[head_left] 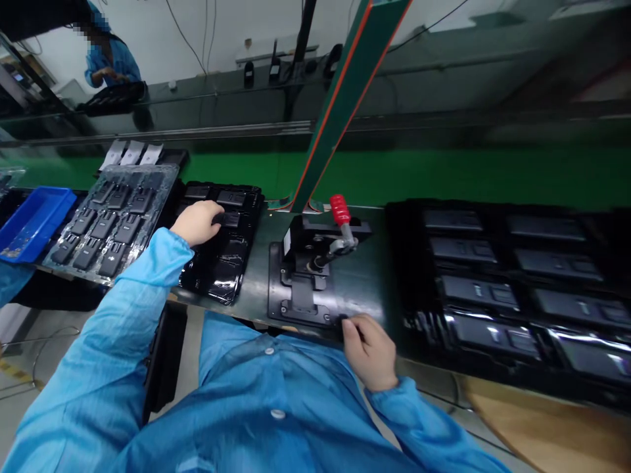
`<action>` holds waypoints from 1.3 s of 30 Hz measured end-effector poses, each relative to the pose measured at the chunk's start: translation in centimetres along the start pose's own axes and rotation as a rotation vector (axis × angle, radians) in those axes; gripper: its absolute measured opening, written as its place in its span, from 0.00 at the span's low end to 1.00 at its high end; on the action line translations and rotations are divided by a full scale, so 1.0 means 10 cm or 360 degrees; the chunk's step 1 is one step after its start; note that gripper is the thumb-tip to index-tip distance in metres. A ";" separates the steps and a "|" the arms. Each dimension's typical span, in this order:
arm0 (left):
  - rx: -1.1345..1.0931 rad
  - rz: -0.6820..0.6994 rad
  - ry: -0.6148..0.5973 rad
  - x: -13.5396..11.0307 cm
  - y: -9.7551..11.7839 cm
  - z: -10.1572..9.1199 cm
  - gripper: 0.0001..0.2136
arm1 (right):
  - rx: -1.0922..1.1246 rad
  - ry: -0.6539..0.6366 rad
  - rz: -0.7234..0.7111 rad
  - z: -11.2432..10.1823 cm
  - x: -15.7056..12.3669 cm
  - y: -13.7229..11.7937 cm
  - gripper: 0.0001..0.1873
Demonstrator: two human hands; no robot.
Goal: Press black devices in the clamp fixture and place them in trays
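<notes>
My left hand [198, 222] reaches into a glossy black tray [221, 263] on the left, and its fingers close on a small black part [227, 219] lying there. My right hand [369, 351] rests at the near right corner of a black press fixture [303, 289], fingers curled and pinching something small and dark that I cannot make out. The fixture carries a toggle clamp with a red handle [340, 209], tilted up. Both sleeves are light blue.
A clear blister tray [116, 220] with several black parts lies left of the black tray, and a blue bin [34, 220] beyond it. Large black trays [513, 289] of flat dark devices fill the right. A green conveyor belt [444, 174] runs behind. Another person in blue stands far left.
</notes>
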State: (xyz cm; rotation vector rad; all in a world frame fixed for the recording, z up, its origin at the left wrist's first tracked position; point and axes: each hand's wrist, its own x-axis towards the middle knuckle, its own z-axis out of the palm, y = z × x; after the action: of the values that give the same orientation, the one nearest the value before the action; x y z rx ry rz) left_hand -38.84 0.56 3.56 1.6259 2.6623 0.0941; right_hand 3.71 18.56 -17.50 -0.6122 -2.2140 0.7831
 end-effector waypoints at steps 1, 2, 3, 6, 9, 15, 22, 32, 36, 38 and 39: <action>0.0030 0.0012 -0.0046 0.11 -0.04 0.02 0.23 | 0.0031 0.0010 0.0010 0.00 0.01 -0.02 0.17; 0.0048 0.0029 -0.0092 0.20 -0.08 0.03 0.25 | 0.0067 0.0028 0.0031 -0.01 0.03 -0.04 0.17; 0.0061 0.0055 -0.0137 0.27 -0.11 0.04 0.26 | 0.0098 0.0052 0.0060 -0.01 0.04 -0.08 0.17; 0.0123 0.0172 -0.0271 0.39 -0.20 0.07 0.28 | 0.0108 0.0090 0.0162 -0.04 0.05 -0.19 0.20; 0.0238 0.0272 -0.0358 0.49 -0.30 0.13 0.32 | 0.0024 0.0068 0.0240 -0.03 0.03 -0.22 0.22; 0.0168 0.0368 -0.0288 0.57 -0.40 0.22 0.44 | -0.0037 0.0067 0.0284 -0.03 -0.02 -0.15 0.21; 0.0237 0.0293 -0.0270 0.49 -0.32 0.17 0.33 | -0.0024 0.0068 0.0236 -0.07 -0.02 -0.15 0.22; -0.0106 0.0124 -0.0064 0.24 0.12 -0.14 0.15 | 0.0155 -0.0055 -0.0192 -0.36 0.24 -0.41 0.14; -0.0188 0.0122 0.0099 0.05 0.14 -0.17 0.16 | 0.0066 0.0084 -0.0430 -0.90 0.67 -0.68 0.09; -0.0296 0.0141 0.0205 -0.06 0.16 -0.18 0.17 | -0.0026 0.0178 -0.0468 -1.22 1.01 -0.83 0.14; -0.0349 0.0145 0.0255 -0.12 0.18 -0.19 0.17 | -0.0063 0.0197 -0.0502 -1.37 1.21 -0.90 0.16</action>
State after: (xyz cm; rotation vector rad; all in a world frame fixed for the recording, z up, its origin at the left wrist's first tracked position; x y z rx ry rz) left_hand -36.77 0.29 5.57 1.7334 2.5742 0.5194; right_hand 4.36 24.44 2.02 -0.3084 -2.1452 0.5257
